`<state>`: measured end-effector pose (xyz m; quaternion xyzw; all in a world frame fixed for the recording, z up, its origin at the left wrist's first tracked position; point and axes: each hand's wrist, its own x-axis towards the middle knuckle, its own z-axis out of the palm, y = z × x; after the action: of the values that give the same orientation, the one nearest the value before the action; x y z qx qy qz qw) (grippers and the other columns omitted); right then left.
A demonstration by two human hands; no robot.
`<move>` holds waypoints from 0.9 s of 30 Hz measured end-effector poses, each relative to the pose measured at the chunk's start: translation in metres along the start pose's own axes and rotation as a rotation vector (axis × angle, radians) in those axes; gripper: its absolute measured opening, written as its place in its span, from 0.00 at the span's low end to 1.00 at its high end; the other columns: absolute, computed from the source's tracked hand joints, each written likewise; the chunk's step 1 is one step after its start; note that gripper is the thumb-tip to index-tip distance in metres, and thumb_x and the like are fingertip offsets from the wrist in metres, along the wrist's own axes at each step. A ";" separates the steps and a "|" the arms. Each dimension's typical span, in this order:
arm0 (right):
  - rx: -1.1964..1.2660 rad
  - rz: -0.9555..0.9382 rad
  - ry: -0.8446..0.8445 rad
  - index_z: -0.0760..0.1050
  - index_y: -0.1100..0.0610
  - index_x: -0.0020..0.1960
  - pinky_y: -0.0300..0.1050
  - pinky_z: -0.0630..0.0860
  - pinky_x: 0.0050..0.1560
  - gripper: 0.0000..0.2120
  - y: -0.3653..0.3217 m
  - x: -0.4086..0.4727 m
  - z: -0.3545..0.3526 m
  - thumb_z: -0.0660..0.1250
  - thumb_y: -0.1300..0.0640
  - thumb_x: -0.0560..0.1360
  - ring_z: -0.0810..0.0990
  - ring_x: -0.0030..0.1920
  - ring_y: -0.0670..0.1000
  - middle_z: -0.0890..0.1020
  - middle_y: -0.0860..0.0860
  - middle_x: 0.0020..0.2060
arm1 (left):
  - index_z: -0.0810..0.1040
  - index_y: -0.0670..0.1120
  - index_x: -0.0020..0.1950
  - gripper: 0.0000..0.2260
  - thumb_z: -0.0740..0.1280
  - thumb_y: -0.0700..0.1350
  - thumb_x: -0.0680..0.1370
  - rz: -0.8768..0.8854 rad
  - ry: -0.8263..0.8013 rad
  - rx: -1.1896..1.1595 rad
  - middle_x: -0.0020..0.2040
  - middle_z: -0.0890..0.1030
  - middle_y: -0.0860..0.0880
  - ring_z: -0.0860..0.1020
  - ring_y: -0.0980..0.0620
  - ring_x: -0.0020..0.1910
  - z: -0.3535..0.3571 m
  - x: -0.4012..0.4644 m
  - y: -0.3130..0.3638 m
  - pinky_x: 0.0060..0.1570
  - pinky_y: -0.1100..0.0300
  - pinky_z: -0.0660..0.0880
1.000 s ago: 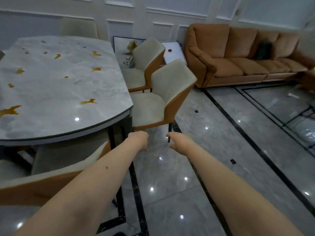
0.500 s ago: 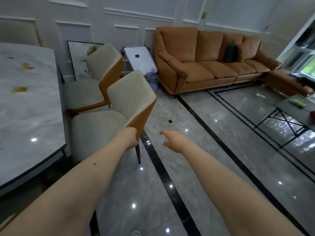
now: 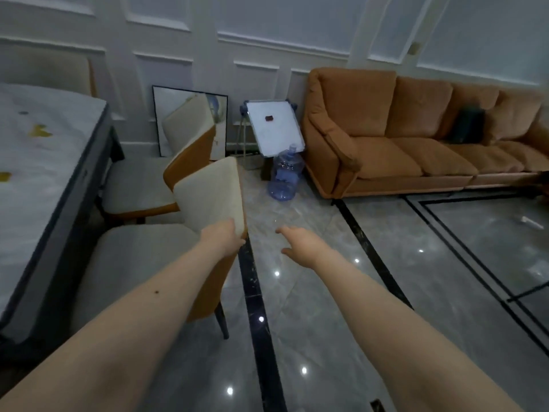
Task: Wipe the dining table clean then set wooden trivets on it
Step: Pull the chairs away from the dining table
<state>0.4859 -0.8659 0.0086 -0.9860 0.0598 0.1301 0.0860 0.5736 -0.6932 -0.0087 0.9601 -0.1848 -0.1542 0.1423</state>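
The dining table (image 3: 44, 162) with its white marble top and yellow stains runs along the left edge of the view. My left hand (image 3: 221, 237) grips the back edge of the near cream-and-orange chair (image 3: 208, 191). My right hand (image 3: 300, 243) hovers open over the floor, right of that chair, holding nothing. No cloth or wooden trivets are in view.
A second matching chair (image 3: 178, 144) stands beyond the first, by the table. A framed picture (image 3: 178, 99), a small whiteboard (image 3: 274, 127) and a blue water jug (image 3: 285, 176) stand at the wall. An orange sofa (image 3: 401, 138) fills the right. Glossy grey tile floor (image 3: 326, 292) lies ahead.
The view has swung right, away from the table toward the sofa. My left hand moved onto the near chair's back and gripped it; my right hand stayed open in the air.
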 end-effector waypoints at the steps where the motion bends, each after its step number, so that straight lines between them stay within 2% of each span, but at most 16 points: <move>1: -0.002 -0.043 0.002 0.61 0.53 0.74 0.49 0.70 0.64 0.25 0.011 0.016 -0.008 0.64 0.55 0.78 0.72 0.65 0.56 0.71 0.55 0.68 | 0.68 0.44 0.67 0.22 0.65 0.54 0.78 -0.042 0.002 -0.041 0.59 0.76 0.44 0.76 0.45 0.56 0.001 0.009 0.008 0.54 0.52 0.76; 3: -0.052 -0.132 0.003 0.62 0.53 0.73 0.50 0.72 0.63 0.25 0.028 0.047 -0.025 0.64 0.56 0.78 0.73 0.64 0.56 0.73 0.55 0.66 | 0.70 0.44 0.62 0.20 0.65 0.55 0.77 -0.132 0.006 -0.088 0.53 0.77 0.46 0.76 0.48 0.50 0.003 0.026 0.023 0.46 0.56 0.74; 5: -0.138 -0.242 0.006 0.63 0.54 0.72 0.52 0.72 0.62 0.25 0.038 0.079 -0.043 0.65 0.56 0.78 0.74 0.63 0.57 0.73 0.56 0.65 | 0.71 0.44 0.59 0.19 0.65 0.56 0.77 -0.224 -0.011 -0.084 0.52 0.77 0.46 0.76 0.47 0.50 0.006 0.042 0.032 0.44 0.57 0.72; 9: -0.178 -0.411 -0.030 0.62 0.55 0.73 0.51 0.70 0.64 0.26 0.042 0.142 -0.057 0.65 0.56 0.78 0.72 0.65 0.56 0.71 0.55 0.68 | 0.70 0.45 0.62 0.21 0.67 0.57 0.76 -0.371 -0.045 -0.218 0.56 0.77 0.45 0.77 0.46 0.53 0.012 0.075 0.037 0.51 0.54 0.76; 13: -0.247 -0.584 -0.050 0.61 0.55 0.74 0.49 0.65 0.67 0.28 0.033 0.201 -0.054 0.66 0.57 0.77 0.68 0.68 0.56 0.68 0.54 0.70 | 0.67 0.42 0.70 0.29 0.69 0.56 0.75 -0.454 -0.110 -0.373 0.65 0.74 0.43 0.74 0.44 0.61 0.010 0.118 0.027 0.61 0.51 0.73; 16: -0.274 -0.680 0.004 0.60 0.55 0.74 0.48 0.61 0.70 0.30 0.026 0.243 -0.053 0.67 0.58 0.76 0.64 0.71 0.55 0.64 0.53 0.73 | 0.63 0.42 0.73 0.33 0.69 0.57 0.74 -0.511 -0.150 -0.389 0.69 0.70 0.43 0.71 0.44 0.66 0.009 0.143 0.015 0.63 0.52 0.71; 20: -0.367 -0.796 -0.008 0.59 0.54 0.75 0.49 0.55 0.73 0.31 0.014 0.294 -0.051 0.67 0.61 0.75 0.59 0.74 0.55 0.60 0.53 0.75 | 0.59 0.43 0.75 0.39 0.71 0.59 0.72 -0.575 -0.257 -0.521 0.72 0.67 0.45 0.69 0.44 0.67 0.003 0.153 0.006 0.63 0.52 0.71; 23: -0.414 -0.873 -0.077 0.60 0.53 0.74 0.49 0.55 0.72 0.32 0.002 0.324 -0.049 0.68 0.61 0.74 0.60 0.74 0.54 0.61 0.53 0.74 | 0.59 0.45 0.76 0.39 0.71 0.59 0.72 -0.603 -0.294 -0.593 0.72 0.66 0.46 0.68 0.45 0.68 -0.001 0.153 0.001 0.64 0.51 0.71; 27: -0.546 -0.972 -0.263 0.61 0.54 0.74 0.53 0.60 0.71 0.33 -0.016 0.348 -0.053 0.70 0.61 0.73 0.65 0.70 0.56 0.66 0.55 0.70 | 0.61 0.45 0.75 0.40 0.73 0.60 0.69 -0.691 -0.321 -0.658 0.72 0.66 0.47 0.68 0.46 0.68 0.001 0.155 -0.005 0.66 0.52 0.70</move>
<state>0.8350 -0.8933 -0.0312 -0.8622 -0.4474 0.2078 -0.1152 0.7119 -0.7505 -0.0495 0.8336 0.1827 -0.3881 0.3479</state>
